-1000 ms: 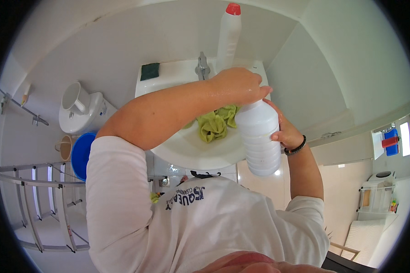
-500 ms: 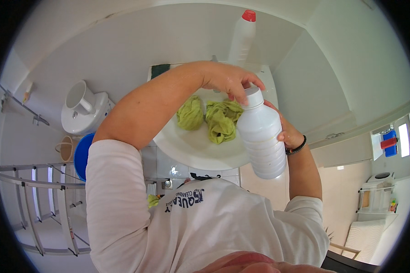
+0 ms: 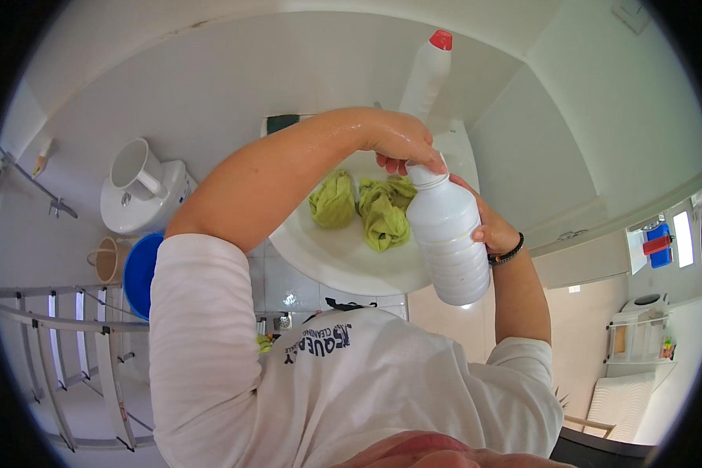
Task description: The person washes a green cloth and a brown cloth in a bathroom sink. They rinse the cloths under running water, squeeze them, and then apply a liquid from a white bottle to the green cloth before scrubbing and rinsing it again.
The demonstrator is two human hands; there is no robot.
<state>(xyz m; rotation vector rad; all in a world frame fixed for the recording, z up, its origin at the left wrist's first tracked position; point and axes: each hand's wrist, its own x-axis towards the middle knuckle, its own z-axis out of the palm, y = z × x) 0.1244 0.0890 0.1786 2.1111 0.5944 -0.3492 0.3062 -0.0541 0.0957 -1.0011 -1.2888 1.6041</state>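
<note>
A large white ribbed bottle [image 3: 448,242] leans over the right front part of the white sink [image 3: 320,269]. My right hand [image 3: 493,226] is wrapped round its far right side, most fingers hidden behind it. Bent over from the left, my left hand [image 3: 408,143] has its fingers closed on the white cap [image 3: 429,179] at the bottle's top, covering much of it. Inside the basin lie two crumpled yellow-green cloths, a left cloth [image 3: 334,201] and a right cloth [image 3: 384,214].
Behind the sink stands a white bottle [image 3: 427,78] with a red cap. A dark green pad [image 3: 281,122] rests on the sink's back left corner. To the left are a white mug [image 3: 136,169], a blue bucket [image 3: 139,281], a beige pail [image 3: 111,261] and a metal ladder [image 3: 105,366].
My left hand has come down over the bottle's cap, its fingers now closed round it. The bottle stays in nearly the same place in my right hand.
</note>
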